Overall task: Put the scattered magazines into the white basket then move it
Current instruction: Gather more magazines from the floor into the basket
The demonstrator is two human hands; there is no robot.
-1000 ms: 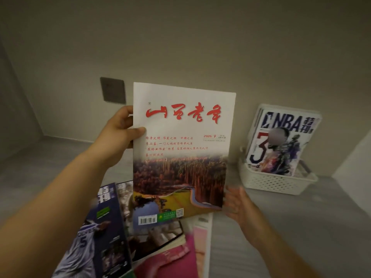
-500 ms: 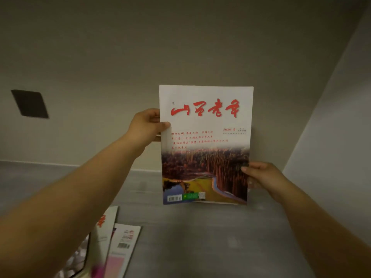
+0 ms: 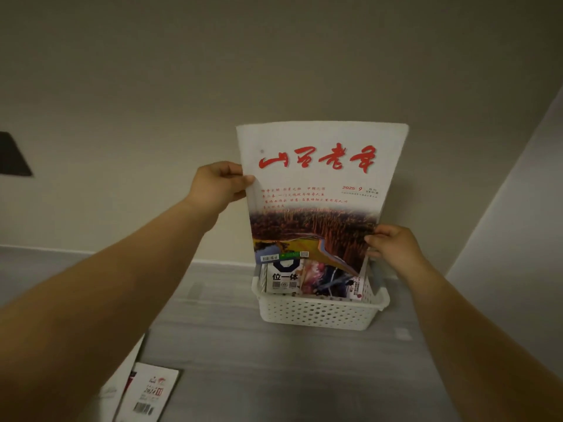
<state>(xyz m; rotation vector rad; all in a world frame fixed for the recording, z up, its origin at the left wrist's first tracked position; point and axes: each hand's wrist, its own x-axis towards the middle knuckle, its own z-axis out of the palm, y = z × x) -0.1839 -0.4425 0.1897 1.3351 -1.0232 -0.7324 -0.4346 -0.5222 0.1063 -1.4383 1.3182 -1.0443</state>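
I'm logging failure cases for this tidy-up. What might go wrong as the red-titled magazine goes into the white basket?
1. The magazine, gripped by the left hand and right hand, looks bowed; its lower edge may snag on the magazines already in the white basket and crumple.
2. The basket is shallow, so tall magazines could topple out when it is moved.
3. The loose magazines on the table at lower left might be missed.
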